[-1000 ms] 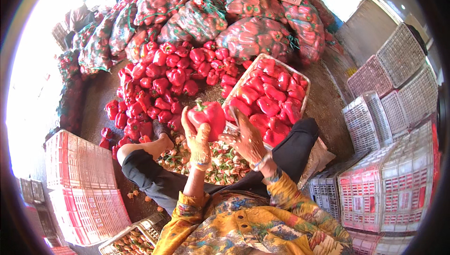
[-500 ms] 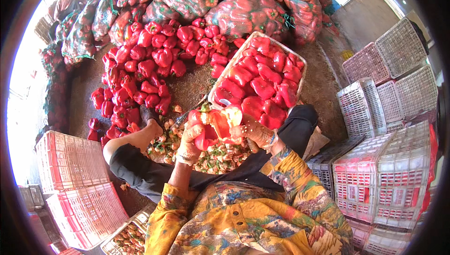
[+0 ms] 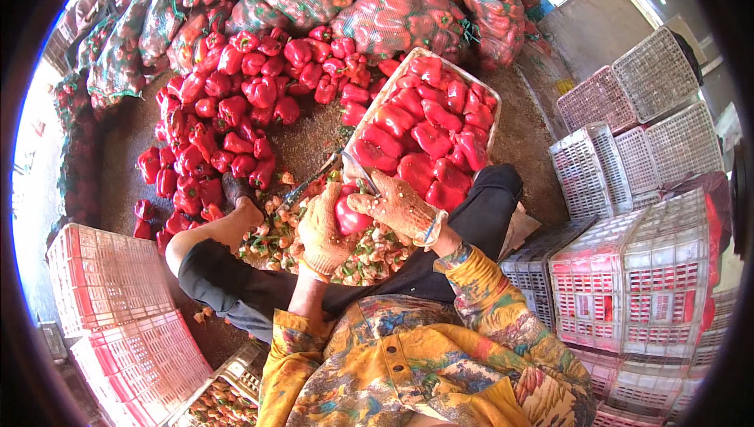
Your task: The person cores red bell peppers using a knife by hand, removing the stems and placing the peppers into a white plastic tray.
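Observation:
Both my hands wear stained tan work gloves and hold one red bell pepper (image 3: pixel 351 217) above my lap. My left hand (image 3: pixel 322 232) cups it from the left with bent fingers. My right hand (image 3: pixel 400 209) closes over its right side, fingertips on top. Just beyond the pepper, a curved metal blade (image 3: pixel 355 168) arches beside my right fingers; whether it touches the pepper is hidden. Pepper scraps (image 3: pixel 275 242), stems and pale seedy cores, lie heaped beneath my hands. Past my right hand a pale crate (image 3: pixel 382 97) is filled with opened red peppers.
Whole red peppers (image 3: pixel 259 93) are piled on the floor ahead, left of the crate. Mesh sacks of peppers (image 3: pixel 408 19) line the back. Stacked plastic crates stand at left (image 3: pixel 118 286) and right (image 3: pixel 597 293). My bent legs flank the scraps.
Earlier my hands held a pepper pulled open, its pale core showing. Now they are close together around a red pepper with its smooth skin up, beside the curved blade, which now shows more.

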`<state>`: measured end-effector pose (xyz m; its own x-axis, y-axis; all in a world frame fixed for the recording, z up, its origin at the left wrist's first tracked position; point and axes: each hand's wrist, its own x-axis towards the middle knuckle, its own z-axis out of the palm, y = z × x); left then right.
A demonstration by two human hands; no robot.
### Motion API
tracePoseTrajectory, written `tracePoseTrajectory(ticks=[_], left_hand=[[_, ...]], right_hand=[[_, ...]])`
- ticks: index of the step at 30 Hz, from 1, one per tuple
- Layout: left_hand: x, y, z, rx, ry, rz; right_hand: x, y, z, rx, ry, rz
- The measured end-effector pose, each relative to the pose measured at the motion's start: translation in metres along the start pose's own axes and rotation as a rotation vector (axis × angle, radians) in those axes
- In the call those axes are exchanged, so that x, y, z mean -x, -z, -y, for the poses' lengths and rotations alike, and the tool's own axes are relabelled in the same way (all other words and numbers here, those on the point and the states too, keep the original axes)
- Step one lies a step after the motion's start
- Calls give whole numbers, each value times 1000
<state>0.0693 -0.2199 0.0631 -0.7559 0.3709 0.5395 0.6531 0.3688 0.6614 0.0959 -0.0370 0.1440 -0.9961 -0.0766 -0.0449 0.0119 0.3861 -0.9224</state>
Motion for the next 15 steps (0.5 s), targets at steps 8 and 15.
tracePoseTrajectory(ticks=[8,15], left_hand=[[10,-3,-10,389,185,-110],[18,-31,-14,1141,671,-288]], right_hand=[[10,-27,2,-473,-140,-102],[8,-43,-26,-664,-224,-213]])
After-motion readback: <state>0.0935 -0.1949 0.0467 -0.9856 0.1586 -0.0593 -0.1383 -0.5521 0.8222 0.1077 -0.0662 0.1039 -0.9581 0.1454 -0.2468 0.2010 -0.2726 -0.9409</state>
